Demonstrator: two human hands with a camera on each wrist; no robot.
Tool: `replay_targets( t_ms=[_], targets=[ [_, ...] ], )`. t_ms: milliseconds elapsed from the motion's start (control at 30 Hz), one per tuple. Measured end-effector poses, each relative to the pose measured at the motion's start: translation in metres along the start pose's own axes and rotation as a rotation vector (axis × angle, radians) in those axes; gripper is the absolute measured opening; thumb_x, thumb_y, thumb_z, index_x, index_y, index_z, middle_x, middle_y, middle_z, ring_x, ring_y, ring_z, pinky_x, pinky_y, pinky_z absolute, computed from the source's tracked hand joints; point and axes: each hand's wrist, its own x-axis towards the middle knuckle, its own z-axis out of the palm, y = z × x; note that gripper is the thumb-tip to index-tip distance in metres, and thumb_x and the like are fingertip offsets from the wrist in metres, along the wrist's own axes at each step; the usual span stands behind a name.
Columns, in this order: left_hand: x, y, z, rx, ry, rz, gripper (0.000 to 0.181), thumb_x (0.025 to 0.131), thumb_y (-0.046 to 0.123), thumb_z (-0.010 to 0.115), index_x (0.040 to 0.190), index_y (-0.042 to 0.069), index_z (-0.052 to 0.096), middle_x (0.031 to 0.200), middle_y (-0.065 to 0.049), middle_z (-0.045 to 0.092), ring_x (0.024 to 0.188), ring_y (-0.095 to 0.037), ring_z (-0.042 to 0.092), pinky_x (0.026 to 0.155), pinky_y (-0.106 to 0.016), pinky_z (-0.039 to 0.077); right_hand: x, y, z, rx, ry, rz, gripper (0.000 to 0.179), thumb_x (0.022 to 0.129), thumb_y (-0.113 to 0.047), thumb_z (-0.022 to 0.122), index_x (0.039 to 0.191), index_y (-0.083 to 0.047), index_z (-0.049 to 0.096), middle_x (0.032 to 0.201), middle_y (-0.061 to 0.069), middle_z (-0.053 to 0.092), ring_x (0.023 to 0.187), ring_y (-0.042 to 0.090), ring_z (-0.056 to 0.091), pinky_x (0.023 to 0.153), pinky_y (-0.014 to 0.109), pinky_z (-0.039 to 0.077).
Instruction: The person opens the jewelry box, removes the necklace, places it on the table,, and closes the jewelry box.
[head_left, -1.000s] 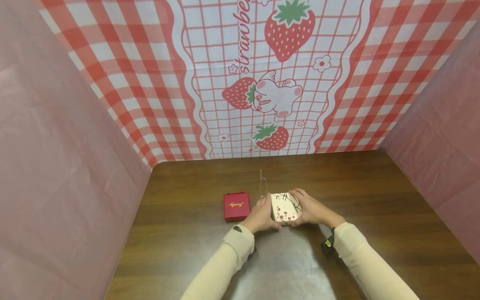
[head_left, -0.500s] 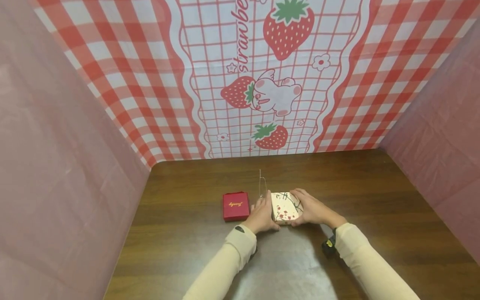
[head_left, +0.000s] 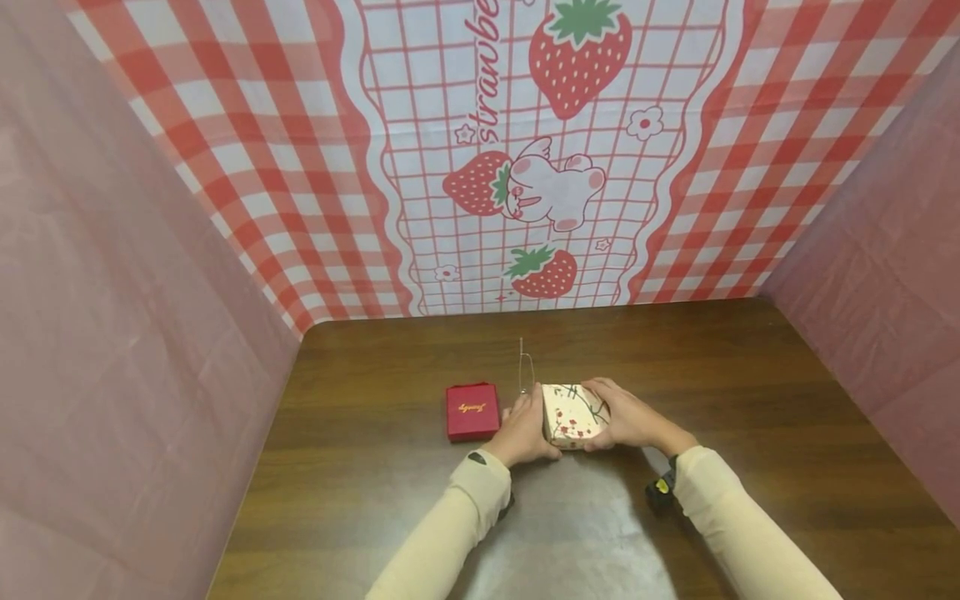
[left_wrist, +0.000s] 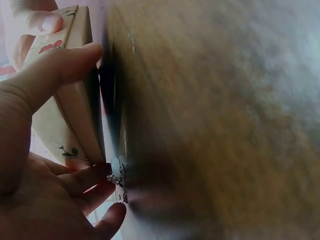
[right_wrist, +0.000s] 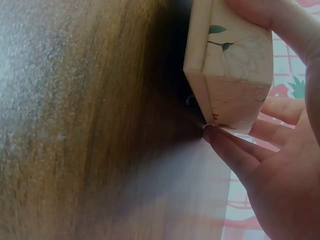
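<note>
Left hand and right hand grip flowered box by opposite sides — positioning it, seemingly; next probably calls for sparing the necklace left of it.

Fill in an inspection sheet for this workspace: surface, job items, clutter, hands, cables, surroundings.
Surface: brown wood-grain table, bright glare toward the person.
Job items: cream floral box between the hands; necklace with a pale pendant by the left fingertips, contact unclear; red box with gold lettering, beside the left hand.
Clutter: nothing seen.
Left hand: holds the floral box's left side.
Right hand: holds its right side.
Cables: nothing seen.
Surroundings: strawberry-print backdrop behind the table; pink cloth along both sides.
</note>
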Motion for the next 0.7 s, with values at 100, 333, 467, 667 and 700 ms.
replay_targets(
  t_ms=[100,333,467,667,700],
  targets=[
    [0.0,0.0,-0.001,-0.017,-0.005,-0.002,0.124,0.061,0.032,0.092,0.153,-0.003,0.016,0.157,-0.018,0.032,0.143,-0.03,0.034,0.112,-0.051,0.031,-0.001,0.0,0.0,0.005,0.005,-0.009,0.108,0.052,-0.041,0.092,0.138,0.005,0.046,0.137,0.026,0.049,0.124,0.042,0.051,0.1,0.056,0.045],
    [0.002,-0.001,0.0,-0.034,0.024,0.027,0.124,0.063,0.038,0.09,0.154,0.0,0.015,0.157,-0.017,0.032,0.143,-0.031,0.035,0.112,-0.049,0.031,-0.002,0.0,-0.003,0.012,0.036,-0.017,0.107,0.051,-0.041,0.092,0.137,0.004,0.046,0.134,0.023,0.052,0.121,0.039,0.054,0.099,0.054,0.046],
    [0.001,-0.001,-0.004,-0.071,0.062,0.058,0.123,0.064,0.04,0.089,0.154,0.0,0.015,0.154,-0.018,0.036,0.14,-0.031,0.037,0.11,-0.049,0.034,-0.001,-0.003,-0.009,0.009,0.05,-0.02,0.107,0.052,-0.042,0.092,0.137,0.004,0.046,0.133,0.022,0.053,0.119,0.037,0.054,0.098,0.054,0.047],
    [0.0,-0.001,-0.009,-0.115,0.092,0.082,0.124,0.065,0.042,0.089,0.155,0.001,0.013,0.153,-0.017,0.038,0.141,-0.031,0.035,0.11,-0.048,0.033,-0.001,-0.008,-0.015,0.004,0.07,-0.037,0.106,0.052,-0.04,0.093,0.138,0.003,0.046,0.135,0.021,0.052,0.12,0.037,0.054,0.098,0.054,0.047],
    [0.0,-0.001,-0.009,-0.127,0.094,0.086,0.124,0.065,0.042,0.088,0.155,0.002,0.012,0.153,-0.016,0.038,0.141,-0.031,0.034,0.111,-0.049,0.033,-0.001,-0.01,-0.016,0.004,0.072,-0.04,0.106,0.052,-0.04,0.093,0.138,0.003,0.046,0.135,0.021,0.051,0.12,0.037,0.054,0.098,0.054,0.047]
  ],
)
